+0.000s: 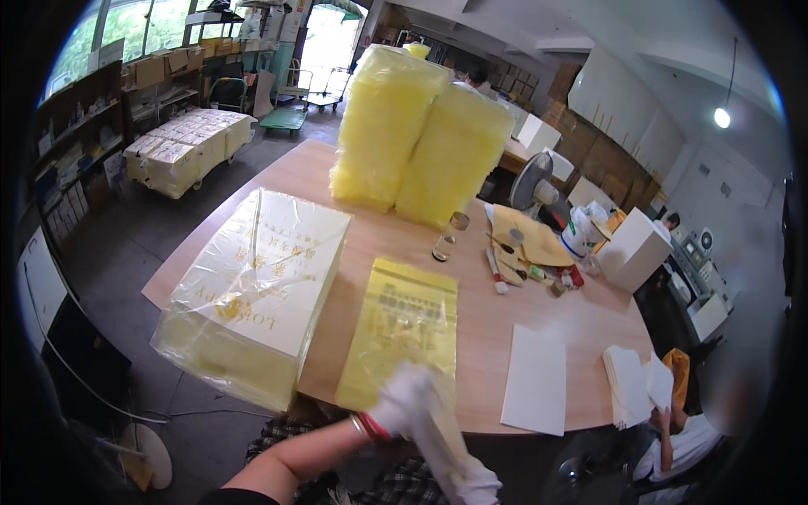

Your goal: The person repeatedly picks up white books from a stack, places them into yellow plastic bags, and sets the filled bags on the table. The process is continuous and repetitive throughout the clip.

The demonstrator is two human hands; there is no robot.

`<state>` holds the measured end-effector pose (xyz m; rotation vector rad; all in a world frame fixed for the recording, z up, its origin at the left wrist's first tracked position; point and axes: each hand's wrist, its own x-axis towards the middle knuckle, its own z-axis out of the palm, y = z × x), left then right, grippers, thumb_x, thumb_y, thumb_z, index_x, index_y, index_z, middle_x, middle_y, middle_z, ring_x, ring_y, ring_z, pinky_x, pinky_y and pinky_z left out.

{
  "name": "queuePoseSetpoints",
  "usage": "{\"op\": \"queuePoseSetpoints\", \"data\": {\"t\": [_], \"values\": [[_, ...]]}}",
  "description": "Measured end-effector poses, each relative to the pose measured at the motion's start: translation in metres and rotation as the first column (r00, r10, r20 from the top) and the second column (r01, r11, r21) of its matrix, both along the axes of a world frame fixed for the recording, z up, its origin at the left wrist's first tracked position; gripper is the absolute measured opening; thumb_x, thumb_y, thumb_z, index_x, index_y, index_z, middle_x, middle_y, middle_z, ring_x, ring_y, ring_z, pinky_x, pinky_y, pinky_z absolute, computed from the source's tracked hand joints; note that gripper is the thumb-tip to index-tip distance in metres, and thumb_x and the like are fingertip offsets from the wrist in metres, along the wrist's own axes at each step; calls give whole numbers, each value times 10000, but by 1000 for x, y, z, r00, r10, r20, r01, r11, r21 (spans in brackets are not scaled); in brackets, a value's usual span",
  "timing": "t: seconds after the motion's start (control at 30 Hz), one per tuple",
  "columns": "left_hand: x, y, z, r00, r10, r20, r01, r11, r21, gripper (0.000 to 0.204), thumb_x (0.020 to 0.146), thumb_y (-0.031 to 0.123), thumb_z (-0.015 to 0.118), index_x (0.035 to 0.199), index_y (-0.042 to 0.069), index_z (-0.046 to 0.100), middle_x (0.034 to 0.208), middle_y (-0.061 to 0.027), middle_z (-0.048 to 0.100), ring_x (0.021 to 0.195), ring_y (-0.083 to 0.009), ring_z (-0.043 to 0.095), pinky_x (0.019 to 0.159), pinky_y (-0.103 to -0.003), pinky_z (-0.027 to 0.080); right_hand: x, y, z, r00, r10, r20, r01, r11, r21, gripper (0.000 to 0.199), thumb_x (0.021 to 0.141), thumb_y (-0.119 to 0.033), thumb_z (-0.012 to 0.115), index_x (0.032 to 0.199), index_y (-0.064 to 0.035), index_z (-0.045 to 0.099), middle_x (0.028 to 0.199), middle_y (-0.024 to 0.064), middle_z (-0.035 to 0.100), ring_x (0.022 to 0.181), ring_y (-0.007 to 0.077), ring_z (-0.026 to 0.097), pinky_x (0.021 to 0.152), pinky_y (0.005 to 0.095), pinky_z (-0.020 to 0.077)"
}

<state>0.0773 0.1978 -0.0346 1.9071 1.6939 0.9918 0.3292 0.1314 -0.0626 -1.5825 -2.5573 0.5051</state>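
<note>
My left hand (402,399), in a white glove with a red band and bracelet at the wrist, is over the near end of a flat yellow plastic bag (408,316). It is smeared by motion. A pale, long, soft-looking strip (444,442) stretches from it down to my right hand (476,485), also white-gloved, low at the picture's edge in front of my lap. Both hands appear closed on the strip; its kind is too blurred to tell. To the left lies a large clear-wrapped pack (261,269) of yellow bags with a white printed sheet on top.
Two tall stacks of yellow bags (379,126) stand on the far table (480,362). A glass jar (451,236), fan (532,181), tools and white boxes (635,250) are to their right. White sheets (536,379) lie near the right edge, where a co-worker (686,446) handles white card.
</note>
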Motion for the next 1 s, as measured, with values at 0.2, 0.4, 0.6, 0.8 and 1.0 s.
{"op": "queuePoseSetpoints", "data": {"t": [0.2,0.4,0.6,0.8,1.0], "values": [[74,-58,-49,933,-333,140,320,941,110,518,742,252,567,1233,125,464,766,-174,605,773,-314,607,674,-462,466,-35,35,-33,992,-39,122,58,986,-155,500,666,-269,721,1054,-34,512,945,140,604,880,322,590,731,377,478],[7,-64,-91,946,-324,23,324,946,26,318,798,154,535,1094,45,488,824,-191,565,666,-323,570,670,-401,483,-69,63,-96,868,-293,-401,416,870,265,587,703,-257,673,1214,-101,430,929,198,601,883,390,582,737,457,452],[-80,-38,-182,956,189,226,-203,978,41,196,778,78,546,947,2,483,767,-148,529,689,-270,534,653,-352,452,-78,110,-84,922,-386,36,388,918,-84,518,781,-185,542,1270,-169,371,916,222,608,860,424,569,713,498,439],[-82,-63,-145,676,438,592,-272,895,-353,138,760,63,522,866,13,449,745,-119,505,661,-247,514,599,-328,424,-62,78,-64,958,-251,139,278,930,-241,915,733,-161,554,1403,-72,-63,910,253,615,804,400,604,694,478,464],[-69,-119,-140,875,415,250,-353,899,-258,144,773,73,523,827,29,397,746,-155,502,653,-322,522,579,-417,420,-46,18,-62,985,-170,37,173,928,-330,907,719,-134,524,1401,-69,-72,934,240,615,789,401,605,676,483,462]]}}
